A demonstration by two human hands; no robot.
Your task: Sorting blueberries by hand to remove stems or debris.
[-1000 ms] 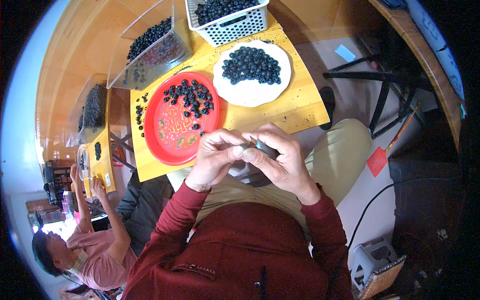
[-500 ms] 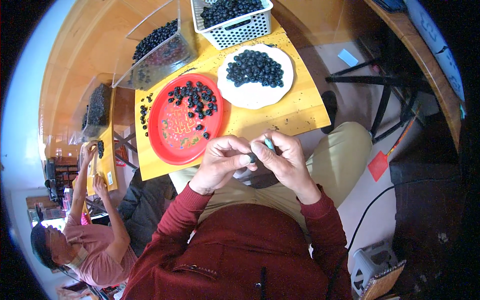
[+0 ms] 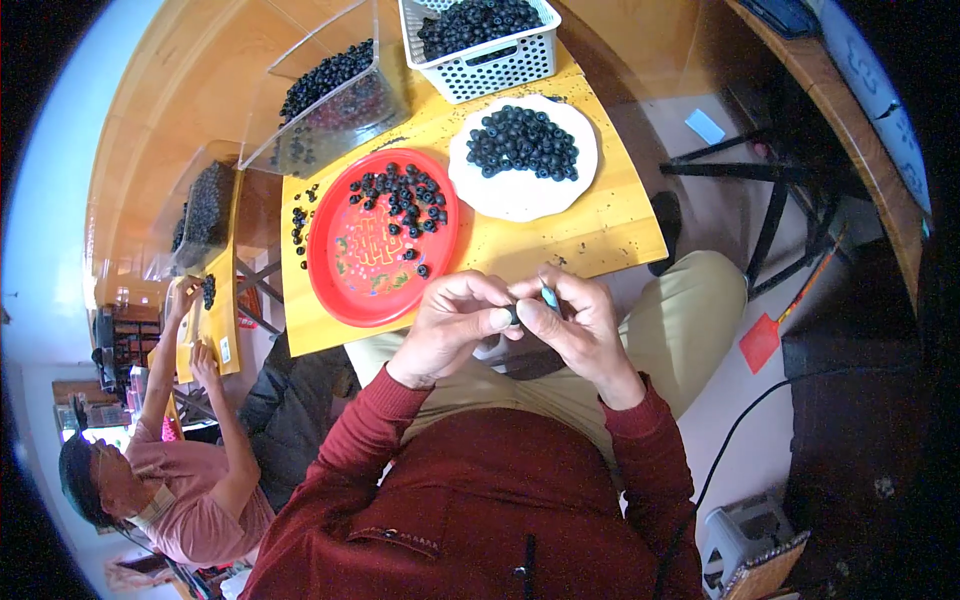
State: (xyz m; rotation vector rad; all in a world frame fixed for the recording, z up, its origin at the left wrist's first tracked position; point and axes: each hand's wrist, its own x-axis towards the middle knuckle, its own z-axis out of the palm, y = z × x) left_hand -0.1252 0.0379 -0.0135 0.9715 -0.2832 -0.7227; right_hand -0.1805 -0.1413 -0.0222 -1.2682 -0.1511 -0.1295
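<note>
My left hand pinches a dark blueberry between thumb and fingertips, just beyond the table's near edge and above my lap. Close against it, my right hand is closed around a small light-blue tool; most of it is hidden by the fingers, so its kind cannot be told. The right thumb tip meets the berry. A red oval tray beyond my left hand carries loose blueberries on its far half. Farther right, a scalloped white plate bears a heap of blueberries.
At the table's far side stand a white perforated basket and a clear plastic bin, both with blueberries. Loose berries and dark specks dot the yellow tabletop. To the left a person works at another table. A red fly swatter is at right.
The whole view has shifted slightly, the table things appearing a little farther right. My hands stay together; the thumb of my right hand now sits closer to the berry.
</note>
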